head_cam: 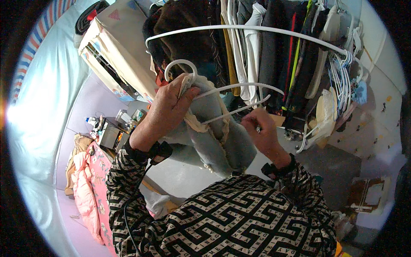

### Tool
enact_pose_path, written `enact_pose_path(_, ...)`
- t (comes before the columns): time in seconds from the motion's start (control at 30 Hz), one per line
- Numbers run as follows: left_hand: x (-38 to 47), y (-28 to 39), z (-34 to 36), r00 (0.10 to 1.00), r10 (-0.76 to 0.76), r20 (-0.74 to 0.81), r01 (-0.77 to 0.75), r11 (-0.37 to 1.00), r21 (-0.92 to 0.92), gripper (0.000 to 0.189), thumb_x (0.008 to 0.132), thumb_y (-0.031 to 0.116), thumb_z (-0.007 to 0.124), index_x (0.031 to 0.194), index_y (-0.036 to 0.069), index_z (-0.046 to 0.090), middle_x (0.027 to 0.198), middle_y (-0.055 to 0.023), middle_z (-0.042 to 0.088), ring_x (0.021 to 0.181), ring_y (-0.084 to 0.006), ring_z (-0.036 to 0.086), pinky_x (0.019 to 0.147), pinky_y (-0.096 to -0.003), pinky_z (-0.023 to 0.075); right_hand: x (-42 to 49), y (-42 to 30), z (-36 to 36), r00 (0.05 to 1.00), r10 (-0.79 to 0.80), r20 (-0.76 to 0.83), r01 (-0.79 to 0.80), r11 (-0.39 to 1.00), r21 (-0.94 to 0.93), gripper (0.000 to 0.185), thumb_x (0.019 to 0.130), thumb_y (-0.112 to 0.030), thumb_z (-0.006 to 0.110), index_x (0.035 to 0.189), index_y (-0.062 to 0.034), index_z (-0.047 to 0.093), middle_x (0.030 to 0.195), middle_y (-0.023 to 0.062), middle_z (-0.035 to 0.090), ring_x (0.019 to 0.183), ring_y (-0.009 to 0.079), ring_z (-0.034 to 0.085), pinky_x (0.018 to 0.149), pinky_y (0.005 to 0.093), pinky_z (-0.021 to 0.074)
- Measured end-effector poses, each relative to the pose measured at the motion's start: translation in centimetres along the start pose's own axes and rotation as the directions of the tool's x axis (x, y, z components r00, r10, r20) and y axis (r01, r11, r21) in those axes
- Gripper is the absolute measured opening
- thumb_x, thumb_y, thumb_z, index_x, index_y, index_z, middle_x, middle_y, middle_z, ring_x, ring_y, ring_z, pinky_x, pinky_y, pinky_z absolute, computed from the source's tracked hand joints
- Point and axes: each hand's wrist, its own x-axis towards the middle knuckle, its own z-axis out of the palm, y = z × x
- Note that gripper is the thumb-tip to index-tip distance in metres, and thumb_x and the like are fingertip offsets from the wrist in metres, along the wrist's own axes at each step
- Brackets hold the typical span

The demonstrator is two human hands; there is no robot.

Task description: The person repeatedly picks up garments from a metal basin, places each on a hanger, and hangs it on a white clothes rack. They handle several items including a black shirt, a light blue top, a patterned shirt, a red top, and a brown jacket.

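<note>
My left hand [173, 107] grips a white clothes hanger [237, 86] just below its hook, together with the cream trim of a pale grey-blue garment [205, 147]. The hook curves up above my fingers. One end of the hanger lies inside the garment; its bare right arms point towards the rack. Below the hanger's right end is my right hand [263, 131], blurred, with its fingers curled. A small shiny spot shows at its fingers, and whether it holds anything is not clear. The garment hangs down in front of my patterned top [231, 218].
Ahead, a curved white rail [244, 27] passes before a row of hanging clothes [276, 64]. Several empty hangers [342, 83] cluster at its right end. A cream fabric wardrobe [118, 48] stands at left, near a pink padded jacket [85, 196]. A brown-and-white item [369, 196] lies low right.
</note>
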Motion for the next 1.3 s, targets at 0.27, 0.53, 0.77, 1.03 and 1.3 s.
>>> enact_pose_path(0.27, -0.9, 1.1, -0.1, 0.998, -0.059, 0.03, 0.06, 0.998, -0.03, 0.026, 0.099, 0.017, 0.056, 0.118, 0.0, 0.058, 0.1, -0.0148, 0.068, 0.092, -0.0228, 0.065, 0.081, -0.0347, 0.0504, 0.0, 3.7, 4.2, 0.991, -0.032, 0.133, 0.058, 0.979, -0.193, 0.059, 0.086, -0.023, 0.075, 0.133, -0.0011, 0.046, 0.125, 0.019, 0.051, 0.117, 0.0329, 0.054, 0.096, 0.0432, 0.0452)
enact_pose_path(0.53, -1.8, 1.3, -0.2, 0.99, -0.143, 0.001, 0.143, 0.99, 0.02, 0.032, 0.099, 0.017, 0.056, 0.126, 0.0, 0.056, 0.108, -0.013, 0.067, 0.099, -0.0203, 0.063, 0.086, -0.036, 0.0501, 1.1, 5.4, 8.6, 0.975, -0.221, -0.025, 0.223, 0.964, 0.143, 0.064, 0.089, -0.034, 0.07, 0.139, -0.0045, 0.043, 0.129, 0.0213, 0.051, 0.12, 0.0372, 0.051, 0.094, 0.0472, 0.0451)
enact_pose_path(0.77, -3.6, 0.5, -2.1, 0.976, -0.198, 0.097, 0.207, 0.974, -0.096, 0.034, 0.098, 0.015, 0.057, 0.13, 0.002, 0.055, 0.109, -0.012, 0.066, 0.098, -0.0192, 0.061, 0.088, -0.0327, 0.0484, 3.0, 9.9, 3.9, 0.996, 0.008, 0.084, -0.008, 1.0, -0.008, 0.021, 0.091, -0.015, 0.058, 0.107, -0.0003, 0.061, 0.104, 0.0186, 0.063, 0.098, 0.0361, 0.061, 0.082, 0.0442, 0.0492)
enact_pose_path(1.03, -4.2, -3.6, -3.1, 0.971, -0.185, 0.154, 0.181, 0.983, 0.04, 0.034, 0.097, 0.019, 0.06, 0.126, 0.0, 0.057, 0.105, -0.012, 0.067, 0.093, -0.0189, 0.062, 0.083, -0.0349, 0.0509, 6.2, 8.8, -3.3, 0.962, 0.169, 0.215, -0.191, 0.977, 0.089, 0.025, 0.095, -0.027, 0.062, 0.102, -0.0029, 0.061, 0.086, 0.0067, 0.061, 0.086, 0.0106, 0.058, 0.076, 0.0302, 0.0478)
enact_pose_path(1.3, -4.6, -6.9, -1.9, 0.92, -0.215, 0.329, 0.203, 0.977, 0.071, 0.039, 0.099, 0.023, 0.057, 0.129, -0.001, 0.054, 0.099, -0.0202, 0.067, 0.088, -0.0284, 0.065, 0.08, -0.0381, 0.0503, 7.3, 7.4, -8.3, 0.952, 0.128, 0.277, -0.07, 0.976, -0.208, 0.023, 0.081, -0.01, 0.071, 0.1, -0.0015, 0.061, 0.082, 0.0027, 0.059, 0.084, 0.0094, 0.054, 0.073, 0.028, 0.0447)
